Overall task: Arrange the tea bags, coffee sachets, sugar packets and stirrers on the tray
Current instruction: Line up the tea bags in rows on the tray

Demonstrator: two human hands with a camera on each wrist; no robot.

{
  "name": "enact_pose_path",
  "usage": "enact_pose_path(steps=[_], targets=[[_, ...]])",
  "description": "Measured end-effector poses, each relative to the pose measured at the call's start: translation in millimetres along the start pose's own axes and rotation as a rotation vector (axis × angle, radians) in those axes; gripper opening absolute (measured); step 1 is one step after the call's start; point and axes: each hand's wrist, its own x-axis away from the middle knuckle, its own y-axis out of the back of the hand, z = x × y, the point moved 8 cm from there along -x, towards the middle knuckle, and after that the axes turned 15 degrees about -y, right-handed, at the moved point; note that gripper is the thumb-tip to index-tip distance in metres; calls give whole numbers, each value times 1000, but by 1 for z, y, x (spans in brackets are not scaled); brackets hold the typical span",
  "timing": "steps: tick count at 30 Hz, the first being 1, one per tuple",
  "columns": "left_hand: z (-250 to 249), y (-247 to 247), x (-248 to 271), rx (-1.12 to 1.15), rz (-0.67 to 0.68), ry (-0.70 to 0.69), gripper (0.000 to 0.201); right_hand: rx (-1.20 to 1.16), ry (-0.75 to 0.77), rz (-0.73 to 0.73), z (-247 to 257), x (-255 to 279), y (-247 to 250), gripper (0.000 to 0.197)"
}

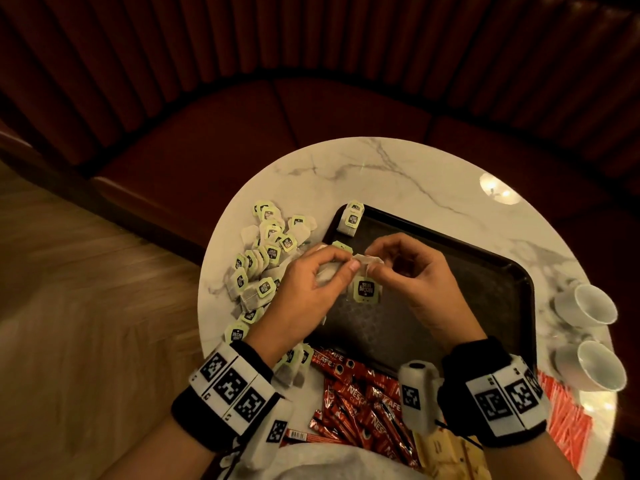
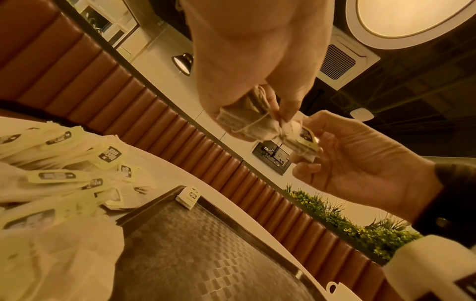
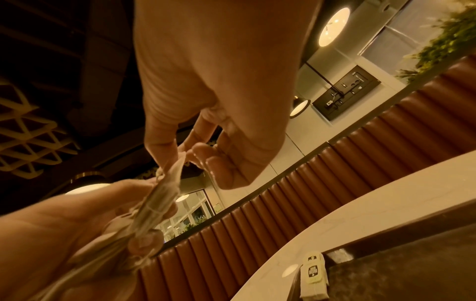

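Both hands meet above the near-left part of the dark rectangular plastic tray (image 1: 485, 282), and the coming move turns on how the paper tea bags lie between them. The left hand (image 1: 308, 289) curls its fingers round a small bunch of white paper tea bags (image 1: 325, 275), thumb tip pressed on top; the right hand (image 1: 412, 271) pinches the top edge of 1 white tea bag with a pale green tag (image 1: 365, 289), which hangs down from the pinch with its long axis running roughly 12 to 6 o'clock. That bag sits at about 3 o'clock from the left hand and 9 o'clock from the right, touching both. The only tea bag already set down on the tray (image 1: 351, 220) lies in its far-left corner, at about 11 o'clock from the hanging bag, and the right hand looks the nearer to carry the bag there. The loose heap of green-tagged tea bags (image 1: 266, 258) lies on the white marble tabletop (image 1: 398, 174) at 9 o'clock from the tray; the red coffee sachets (image 1: 367, 400) lie at 6 o'clock.
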Motion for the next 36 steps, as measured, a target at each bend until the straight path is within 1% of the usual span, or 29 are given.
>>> enact_pose_path(steps=[5, 9, 12, 14, 16, 20, 22, 24, 28, 31, 36], targets=[[6, 2, 2, 28, -40, 40, 12, -11, -24, 28, -3, 1, -1, 24], [8, 6, 1, 119, -127, 56, 12, -56, -133, 102, -16, -2, -10, 33], [11, 11, 1, 105, -182, 64, 9, -92, -202, 156, -26, -6, -16, 37], [13, 14, 2, 110, -220, 87, 8, -87, -219, 164, -30, -6, -16, 35], [14, 16, 2, 108, -238, 86, 8, -64, -214, 156, -31, -5, -15, 28], [18, 17, 3, 89, -236, 91, 9, -8, -204, 132, -32, -7, -12, 19], [25, 17, 6, 95, -239, 134, 13, -17, -201, 130, -35, -11, -11, 18], [33, 18, 8, 107, -244, 185, 20, -50, -216, 93, -43, -21, -6, 18], [46, 22, 14, 161, -282, 281, 28, -184, -314, -50, -82, -60, 13, 14], [48, 25, 16, 169, -287, 294, 27, -273, -401, -166, -109, -91, 21, 10], [54, 28, 22, 177, -288, 341, 26, -264, -525, -222, -143, -134, 17, 9]])
